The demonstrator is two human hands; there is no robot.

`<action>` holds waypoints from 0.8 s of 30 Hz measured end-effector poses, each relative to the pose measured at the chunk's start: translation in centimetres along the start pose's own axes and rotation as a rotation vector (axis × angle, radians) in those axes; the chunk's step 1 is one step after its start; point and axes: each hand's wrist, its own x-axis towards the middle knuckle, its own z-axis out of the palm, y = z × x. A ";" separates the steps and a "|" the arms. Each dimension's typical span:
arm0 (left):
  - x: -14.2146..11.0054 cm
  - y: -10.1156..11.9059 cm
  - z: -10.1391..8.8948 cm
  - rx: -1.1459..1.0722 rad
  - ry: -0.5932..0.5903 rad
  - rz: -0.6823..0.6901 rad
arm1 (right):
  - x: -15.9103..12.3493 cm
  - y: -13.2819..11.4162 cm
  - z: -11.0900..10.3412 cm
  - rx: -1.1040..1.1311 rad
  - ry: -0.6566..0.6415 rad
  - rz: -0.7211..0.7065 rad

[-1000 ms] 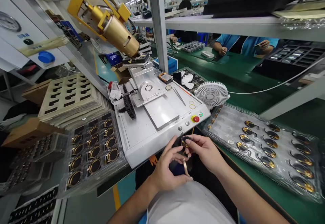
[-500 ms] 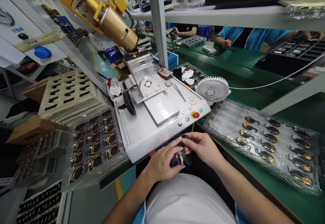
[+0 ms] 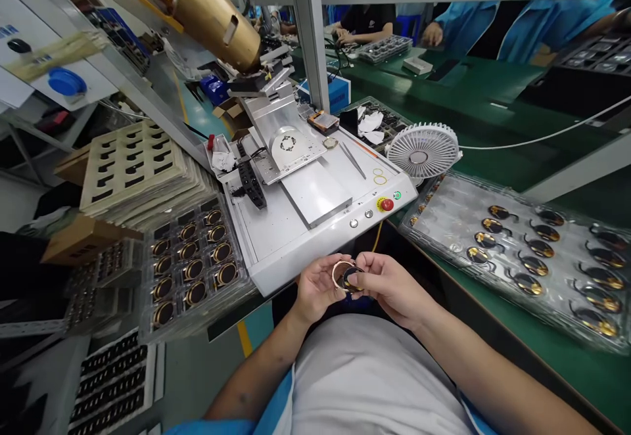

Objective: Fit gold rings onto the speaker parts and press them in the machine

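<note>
My left hand [image 3: 315, 290] is closed on a rose-gold watch case ring [image 3: 336, 272], gripping it by its left side above my lap. Between the fingers and thumb of my right hand [image 3: 397, 287] is a round black watch display [image 3: 351, 280] with some gold on it. The display overlaps the right part of the ring; whether it is seated inside cannot be made out. Similar black and gold displays with short tails [image 3: 526, 283] lie in the clear tray [image 3: 451, 208] to the right. Gold-rimmed round cases [image 3: 196, 292] fill the tray to the left.
A white machine base [image 3: 315, 244] with a metal fixture [image 3: 288, 142] stands ahead, under a gold cylinder [image 3: 217, 18]. On it are tweezers [image 3: 353, 160], thin yellow rings [image 3: 379, 180] and a red button [image 3: 387, 204]. A white fan [image 3: 420, 152] stands beside it. Co-workers sit opposite.
Both hands have turned and shifted slightly, bringing the ring and the display's gold face into clear view. The dark round thing beneath my hands no longer shows. My view has tilted down.
</note>
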 end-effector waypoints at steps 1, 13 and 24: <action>-0.1 -0.1 -0.1 -0.001 -0.008 -0.006 | 0.0 0.2 0.2 -0.019 0.012 -0.036; -0.3 -0.4 -0.8 0.103 0.003 0.074 | 0.2 0.4 1.6 -0.232 0.086 -0.198; -0.5 -1.1 -1.6 0.227 0.069 0.050 | 0.5 0.9 1.4 -0.181 0.074 -0.203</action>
